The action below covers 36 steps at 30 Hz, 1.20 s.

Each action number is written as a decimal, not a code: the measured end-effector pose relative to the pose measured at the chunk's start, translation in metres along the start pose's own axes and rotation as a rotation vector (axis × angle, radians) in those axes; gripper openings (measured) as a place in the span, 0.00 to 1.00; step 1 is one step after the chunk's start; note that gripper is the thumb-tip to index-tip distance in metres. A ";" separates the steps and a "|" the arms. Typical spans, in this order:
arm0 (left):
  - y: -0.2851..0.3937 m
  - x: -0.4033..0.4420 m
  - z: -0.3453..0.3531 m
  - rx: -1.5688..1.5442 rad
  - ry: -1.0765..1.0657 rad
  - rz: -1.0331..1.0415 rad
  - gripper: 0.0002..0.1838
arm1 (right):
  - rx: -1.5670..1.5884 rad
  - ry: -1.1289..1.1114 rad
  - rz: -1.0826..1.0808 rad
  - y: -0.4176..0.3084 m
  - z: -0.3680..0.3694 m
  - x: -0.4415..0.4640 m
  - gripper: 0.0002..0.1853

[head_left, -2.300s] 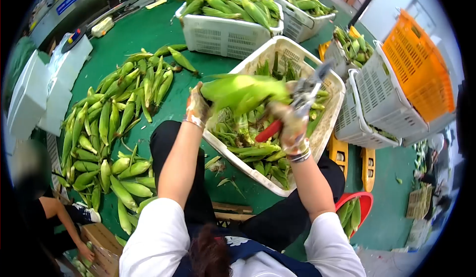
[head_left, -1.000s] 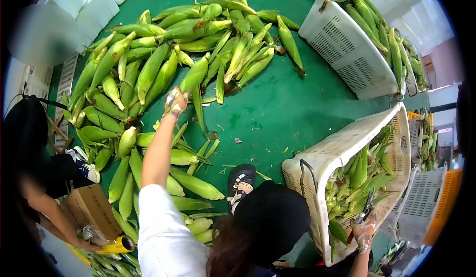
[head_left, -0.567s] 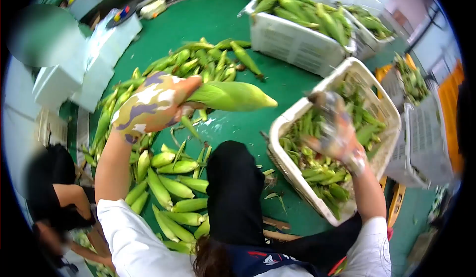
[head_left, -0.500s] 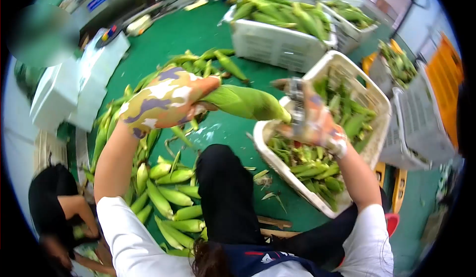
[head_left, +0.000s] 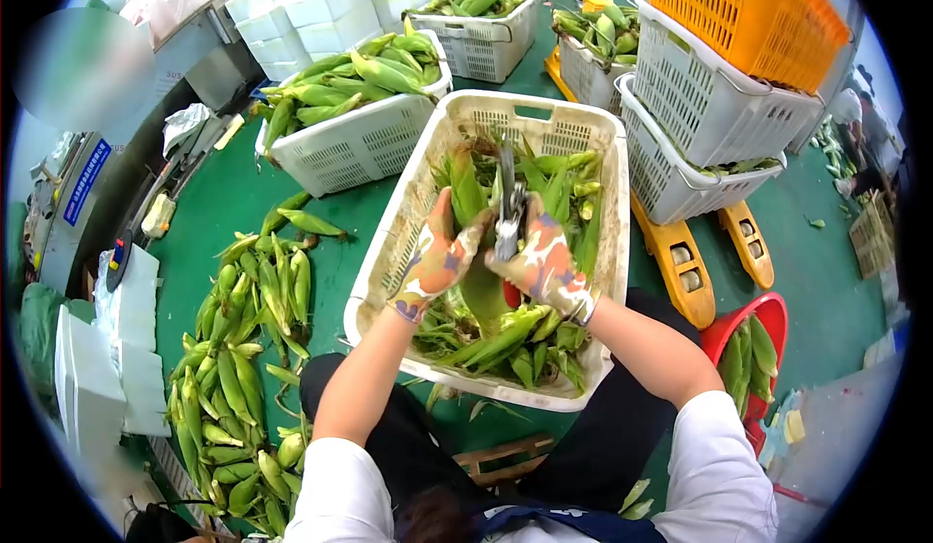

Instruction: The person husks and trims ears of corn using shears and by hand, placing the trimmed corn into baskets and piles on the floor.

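Note:
My left hand (head_left: 432, 266), in a camouflage-patterned glove, is closed on a green-husked ear of corn (head_left: 466, 188) above the white crate (head_left: 384, 237). Its thumb side faces my right hand (head_left: 552, 269), gloved alike, which grips what look like pruning shears (head_left: 508, 212). Their metal jaws point away from me, and a bit of red handle shows below the fingers. Motion blur hides where the blades meet the ear. Cut husks and leaves (head_left: 520, 344) lie in the crate under both hands.
A pile of corn ears (head_left: 228, 387) lies on the green floor to the left. Full crates (head_left: 350, 144) stand ahead. Stacked crates (head_left: 714, 86), one orange, stand on a yellow pallet jack (head_left: 675, 266) at right. A red bucket (head_left: 777, 324) holds more ears.
My view has turned toward the crate. The left hand has brought the ear from above the floor pile to over the crate, and both hands are now close together there.

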<state>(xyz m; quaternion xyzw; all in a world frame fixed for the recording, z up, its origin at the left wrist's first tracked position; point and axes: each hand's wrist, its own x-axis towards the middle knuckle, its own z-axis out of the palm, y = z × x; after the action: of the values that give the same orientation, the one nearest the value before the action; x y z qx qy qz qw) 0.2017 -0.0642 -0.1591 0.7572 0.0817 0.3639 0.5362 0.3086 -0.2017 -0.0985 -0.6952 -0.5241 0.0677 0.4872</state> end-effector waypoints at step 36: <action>0.021 0.011 0.005 0.210 0.477 -0.244 0.17 | 0.852 0.256 0.411 0.037 0.006 -0.003 0.12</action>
<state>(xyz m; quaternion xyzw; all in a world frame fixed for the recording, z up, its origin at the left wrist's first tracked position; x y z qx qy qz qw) 0.2069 -0.0710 -0.1366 0.6861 0.3331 0.4542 0.4604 0.3277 -0.1994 -0.1305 -0.5259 -0.2378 0.2849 0.7653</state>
